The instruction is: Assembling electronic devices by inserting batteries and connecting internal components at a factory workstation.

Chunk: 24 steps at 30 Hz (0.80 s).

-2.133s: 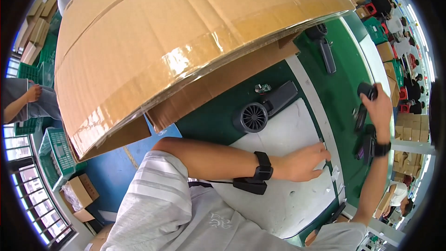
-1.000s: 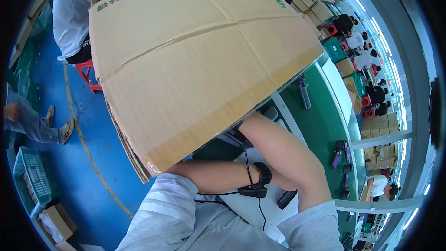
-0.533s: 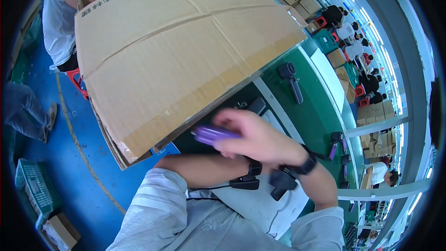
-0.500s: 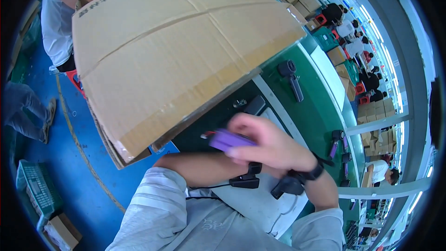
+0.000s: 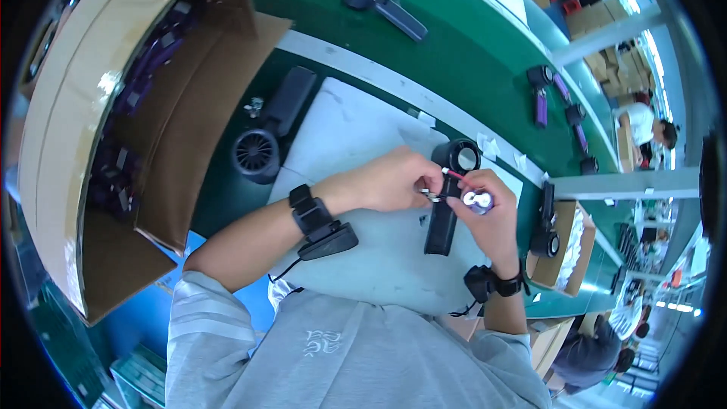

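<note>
In my right hand point(image 5: 496, 220), closed, sits a purple-wrapped battery point(image 5: 478, 201), its shiny end facing up. A short red wire point(image 5: 457, 175) with a pale tip runs from beside it toward my left hand point(image 5: 405, 180). The left fingers are pinched together by small silvery pieces point(image 5: 430, 195); exactly what they grip is unclear. Below both hands lies a dark handheld fan point(image 5: 457, 155), its round head away from me and its black handle point(image 5: 440, 229) pointing toward me. It rests on a white foam pad point(image 5: 341, 136).
Left of the pad lies another dark fan point(image 5: 257, 153) beside small metallic bits point(image 5: 254, 107). An open cardboard box point(image 5: 219, 91) with purple items stands at left. More fans point(image 5: 386, 7) lie on the green bench point(image 5: 462, 53). A carton point(image 5: 564, 250) with white contents is at right.
My view has swung to the right, bringing the fan on the pad into sight. The purple battery, still in my right hand, is now over that fan, and my left hand has come up beside it.
</note>
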Tool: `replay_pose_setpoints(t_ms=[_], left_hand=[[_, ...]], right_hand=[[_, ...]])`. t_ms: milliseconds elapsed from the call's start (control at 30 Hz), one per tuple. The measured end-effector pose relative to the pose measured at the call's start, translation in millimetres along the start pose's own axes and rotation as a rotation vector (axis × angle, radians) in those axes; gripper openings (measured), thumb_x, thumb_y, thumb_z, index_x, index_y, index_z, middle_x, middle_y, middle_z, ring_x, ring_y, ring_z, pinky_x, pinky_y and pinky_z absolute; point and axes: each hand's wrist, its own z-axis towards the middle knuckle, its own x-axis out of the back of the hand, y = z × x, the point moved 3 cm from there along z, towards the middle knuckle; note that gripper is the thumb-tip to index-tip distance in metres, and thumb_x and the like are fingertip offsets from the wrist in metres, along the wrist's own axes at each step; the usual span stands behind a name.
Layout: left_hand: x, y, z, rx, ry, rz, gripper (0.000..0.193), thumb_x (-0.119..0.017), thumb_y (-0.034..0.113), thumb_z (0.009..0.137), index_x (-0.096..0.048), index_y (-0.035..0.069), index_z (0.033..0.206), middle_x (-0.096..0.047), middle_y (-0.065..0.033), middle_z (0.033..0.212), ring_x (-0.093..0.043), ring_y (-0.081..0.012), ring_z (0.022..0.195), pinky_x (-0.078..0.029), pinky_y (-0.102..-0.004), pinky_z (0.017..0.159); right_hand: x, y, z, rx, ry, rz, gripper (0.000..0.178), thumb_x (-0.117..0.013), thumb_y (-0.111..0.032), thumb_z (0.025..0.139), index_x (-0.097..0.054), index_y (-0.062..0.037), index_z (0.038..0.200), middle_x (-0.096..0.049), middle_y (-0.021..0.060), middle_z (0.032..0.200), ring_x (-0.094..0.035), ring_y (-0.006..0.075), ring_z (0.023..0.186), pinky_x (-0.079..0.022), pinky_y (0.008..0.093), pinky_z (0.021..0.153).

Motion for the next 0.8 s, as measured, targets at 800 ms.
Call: replay_pose_setpoints(t_ms=[800], left_hand=[[0.7,9.0,0.9,-0.034,0.019,0.048,0.025,-0.067,-0.009,0.071,-0.071,0.008,0.089,-0.065,-0.0087,0.088,-0.064,-0.0263,0.078,-0.05,-0.0331,0.065]], right_hand=[[-13.7,23.3,-27.1,0.1,-0.031,0.15,0.025,-0.081,-0.002,0.065,-0.061,-0.0041,0.082,-0.065,0.0058,0.076,-0.06,0.0218,0.069,-0.047,0.0306,0.06]])
